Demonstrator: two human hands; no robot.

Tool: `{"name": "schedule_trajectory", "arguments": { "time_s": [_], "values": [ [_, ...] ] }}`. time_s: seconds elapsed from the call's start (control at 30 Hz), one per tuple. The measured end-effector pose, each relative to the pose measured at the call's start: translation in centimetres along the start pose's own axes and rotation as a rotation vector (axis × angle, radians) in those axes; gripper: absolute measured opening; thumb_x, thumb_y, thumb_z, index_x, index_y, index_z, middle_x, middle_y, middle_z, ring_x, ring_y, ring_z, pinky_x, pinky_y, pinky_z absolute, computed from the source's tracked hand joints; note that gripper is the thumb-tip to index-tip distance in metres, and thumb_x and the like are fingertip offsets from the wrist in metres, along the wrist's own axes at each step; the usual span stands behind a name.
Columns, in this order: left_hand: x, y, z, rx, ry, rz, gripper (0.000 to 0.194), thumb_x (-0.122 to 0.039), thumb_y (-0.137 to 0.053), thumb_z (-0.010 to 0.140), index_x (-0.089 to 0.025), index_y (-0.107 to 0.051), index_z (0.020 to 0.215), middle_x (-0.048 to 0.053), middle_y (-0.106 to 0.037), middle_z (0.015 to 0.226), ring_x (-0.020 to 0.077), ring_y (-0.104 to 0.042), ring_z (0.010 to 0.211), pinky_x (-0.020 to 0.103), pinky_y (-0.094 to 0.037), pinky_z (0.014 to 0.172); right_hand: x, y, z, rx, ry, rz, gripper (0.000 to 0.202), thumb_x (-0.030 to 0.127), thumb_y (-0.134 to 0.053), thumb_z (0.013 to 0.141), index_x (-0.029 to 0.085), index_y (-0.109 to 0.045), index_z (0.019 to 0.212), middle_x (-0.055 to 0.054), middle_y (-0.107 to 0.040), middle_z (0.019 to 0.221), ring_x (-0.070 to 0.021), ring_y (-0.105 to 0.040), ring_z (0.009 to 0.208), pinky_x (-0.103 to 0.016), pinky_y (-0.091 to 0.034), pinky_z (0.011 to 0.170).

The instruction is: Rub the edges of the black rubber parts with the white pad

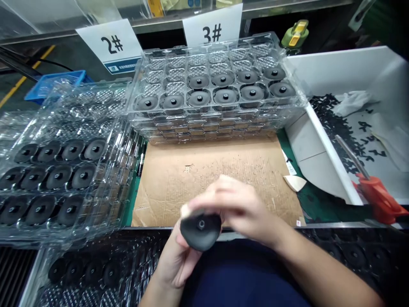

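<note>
A black, round, dished part with a small central stud (204, 239) was held at the lower centre of the frame, clasped from below by the left hand (177, 260). The right hand (239, 207) was bent over its upper edge; whether anything was pinched there could not be told. Behind, a flat brown cardboard sheet (172, 183) was seen mid-frame, with similar black parts (225, 97) seated in stacked clear plastic trays (204, 125) at upper centre.

A long metal shelf (161, 24) runs across twelve o'clock. The grey floor (12, 103) at ten o'clock has a yellow line (22, 80). The table (315, 205) shows green at four o'clock.
</note>
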State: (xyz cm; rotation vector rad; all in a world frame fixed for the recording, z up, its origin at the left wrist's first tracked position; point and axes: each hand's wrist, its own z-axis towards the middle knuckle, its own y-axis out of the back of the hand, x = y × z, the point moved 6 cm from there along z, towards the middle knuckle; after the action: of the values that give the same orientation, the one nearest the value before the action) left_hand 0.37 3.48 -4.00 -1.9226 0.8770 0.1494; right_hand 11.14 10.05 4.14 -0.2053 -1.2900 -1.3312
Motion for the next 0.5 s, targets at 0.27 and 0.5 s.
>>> {"name": "schedule_trajectory", "arguments": {
  "time_s": [0.27,0.5],
  "values": [
    [-0.4,0.5,-0.4,0.168,0.051,-0.088,0.053,-0.041,-0.068,0.06,-0.033,-0.058,0.111,0.0,-0.061,0.119,0.0232,-0.057,0.108,0.031,-0.044,0.092,-7.7,-3.7,-8.2,-0.031,-0.535,-0.088,0.03,0.02,-0.04,0.089,0.025,-0.057,0.112,-0.004,-0.065,0.095,-0.016,-0.059,0.084,-0.031,-0.047,0.073],
    [-0.2,0.4,-0.4,0.172,0.067,-0.033,0.055,-0.043,-0.068,0.058,-0.035,-0.057,0.112,0.0,-0.059,0.121,0.0256,-0.052,0.113,0.036,-0.04,0.097,-7.4,-5.9,-10.8,0.004,-0.525,-0.095,0.032,0.018,-0.041,0.086,0.023,-0.055,0.114,-0.006,-0.066,0.095,-0.0178,-0.06,0.083,-0.035,-0.049,0.073]
  ]
}}
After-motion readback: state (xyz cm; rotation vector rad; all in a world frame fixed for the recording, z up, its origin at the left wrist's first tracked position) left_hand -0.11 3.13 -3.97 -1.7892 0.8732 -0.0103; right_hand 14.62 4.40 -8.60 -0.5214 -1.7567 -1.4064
